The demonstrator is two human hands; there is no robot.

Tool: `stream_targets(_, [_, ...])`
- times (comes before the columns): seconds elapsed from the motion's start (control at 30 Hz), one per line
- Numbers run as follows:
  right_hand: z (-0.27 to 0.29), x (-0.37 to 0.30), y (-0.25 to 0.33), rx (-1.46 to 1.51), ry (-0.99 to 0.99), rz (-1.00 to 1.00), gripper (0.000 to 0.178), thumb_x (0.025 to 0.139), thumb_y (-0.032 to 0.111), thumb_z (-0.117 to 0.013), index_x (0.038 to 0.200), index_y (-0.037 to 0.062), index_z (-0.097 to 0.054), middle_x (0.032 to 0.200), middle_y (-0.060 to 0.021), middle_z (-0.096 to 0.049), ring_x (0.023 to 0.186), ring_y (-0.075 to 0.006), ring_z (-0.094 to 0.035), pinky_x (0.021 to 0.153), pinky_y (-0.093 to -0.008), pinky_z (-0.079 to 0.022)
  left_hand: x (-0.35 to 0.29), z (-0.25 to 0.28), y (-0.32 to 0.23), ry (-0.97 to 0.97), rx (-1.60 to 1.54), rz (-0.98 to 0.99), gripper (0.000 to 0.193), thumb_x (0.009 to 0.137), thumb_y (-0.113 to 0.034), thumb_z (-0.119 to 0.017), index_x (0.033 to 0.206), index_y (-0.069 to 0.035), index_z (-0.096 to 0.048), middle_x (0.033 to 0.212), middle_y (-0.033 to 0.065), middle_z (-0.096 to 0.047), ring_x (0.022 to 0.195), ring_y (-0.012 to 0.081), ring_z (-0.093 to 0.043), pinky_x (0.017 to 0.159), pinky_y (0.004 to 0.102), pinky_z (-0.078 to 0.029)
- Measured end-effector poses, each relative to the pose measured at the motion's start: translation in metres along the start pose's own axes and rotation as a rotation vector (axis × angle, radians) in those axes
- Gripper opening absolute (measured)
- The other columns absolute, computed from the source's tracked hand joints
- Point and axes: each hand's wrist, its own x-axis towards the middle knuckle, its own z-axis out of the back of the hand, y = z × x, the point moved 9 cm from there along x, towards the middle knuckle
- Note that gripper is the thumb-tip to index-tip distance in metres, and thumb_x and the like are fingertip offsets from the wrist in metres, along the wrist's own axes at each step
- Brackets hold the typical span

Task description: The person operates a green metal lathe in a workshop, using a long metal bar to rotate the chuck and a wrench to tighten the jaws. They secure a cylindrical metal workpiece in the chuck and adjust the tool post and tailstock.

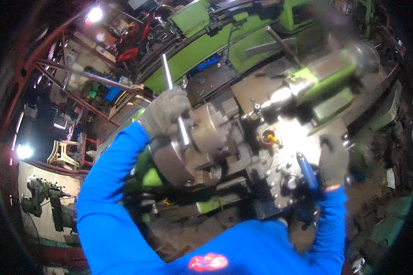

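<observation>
My left hand (166, 111), in a grey knit glove, is closed around a shiny metal rod (166, 72). One end of the rod sticks up past the fist and the other end comes out below it, in front of a lathe chuck (207, 127). My right hand (333, 160), also gloved, is over the right side of the lathe carriage (280, 181). Motion and glare smear its fingers, so I cannot see whether it grips anything. Close to its left lies a blue-handled tool (306, 170). A small round cup (266, 137) with a yellow piece in it sits on the carriage.
A green tailstock (328, 85) stands at the far right of the lathe. Behind it runs another long green machine (243, 43). Off to the left are a cream plastic chair (63, 153), a dark machine (50, 201) and a rusty metal frame (85, 75).
</observation>
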Motion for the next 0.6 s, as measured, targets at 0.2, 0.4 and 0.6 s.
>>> stream_targets(0.2, [-0.002,-0.002,-0.002,0.008,-0.026,0.035,0.025,0.09,0.006,-0.061,0.11,0.0033,-0.075,0.102,-0.0181,-0.077,0.092,-0.0336,-0.075,0.086,-0.0423,-0.058,0.004,-0.036,0.062,0.248,0.283,0.721,0.044,0.102,-0.049,-0.058,0.105,-0.009,-0.076,0.092,0.0192,-0.077,0.098,0.0426,-0.073,0.09,0.0533,-0.057])
stream_targets(0.4, [0.005,-0.004,0.0,-0.006,-0.054,0.002,0.023,0.09,0.008,-0.063,0.11,0.0055,-0.074,0.104,-0.0177,-0.076,0.093,-0.0343,-0.075,0.086,-0.0426,-0.058,-0.033,-0.033,0.103,0.291,0.044,1.076,0.063,0.098,-0.045,-0.062,0.148,-0.007,-0.057,0.141,0.029,-0.065,0.125,0.0463,-0.066,0.11,0.0491,-0.051])
stream_targets(0.6, [-0.001,0.0,0.009,0.016,-0.002,0.051,0.022,0.09,0.01,-0.062,0.108,0.0061,-0.074,0.102,-0.0177,-0.076,0.09,-0.0346,-0.074,0.084,-0.0435,-0.058,-0.03,-0.02,0.06,-0.451,0.213,0.542,0.042,0.107,-0.033,-0.051,0.142,-0.01,-0.058,0.135,0.0292,-0.062,0.129,0.0474,-0.06,0.115,0.0487,-0.046])
